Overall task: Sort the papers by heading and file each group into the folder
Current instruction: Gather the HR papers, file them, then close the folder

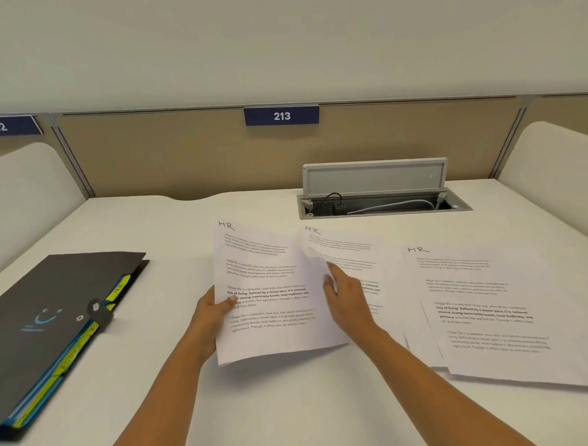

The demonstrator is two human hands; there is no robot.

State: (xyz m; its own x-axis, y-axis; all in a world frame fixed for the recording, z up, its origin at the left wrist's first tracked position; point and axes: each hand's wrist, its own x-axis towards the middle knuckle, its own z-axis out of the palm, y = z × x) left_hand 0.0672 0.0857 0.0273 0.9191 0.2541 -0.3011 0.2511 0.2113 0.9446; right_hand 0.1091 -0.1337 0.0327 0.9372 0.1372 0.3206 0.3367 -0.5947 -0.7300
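Folder (pixel 55 298), one, closed, at the left edge of the table (pixel 292 406). Three HR-headed papers are visible. Left hand (pixel 209 319) grips the sheaf (pixel 271 290) by its left margin at table centre, right hand (pixel 347 301) pinches the curled edge of the middle sheet (pixel 350 251), and the stack (pixel 489 316) lies flat toward the right edge.

HR papers (pixel 265 290) in left hand (pixel 210 312); right hand (pixel 347 297) touches another sheet (pixel 348 251).
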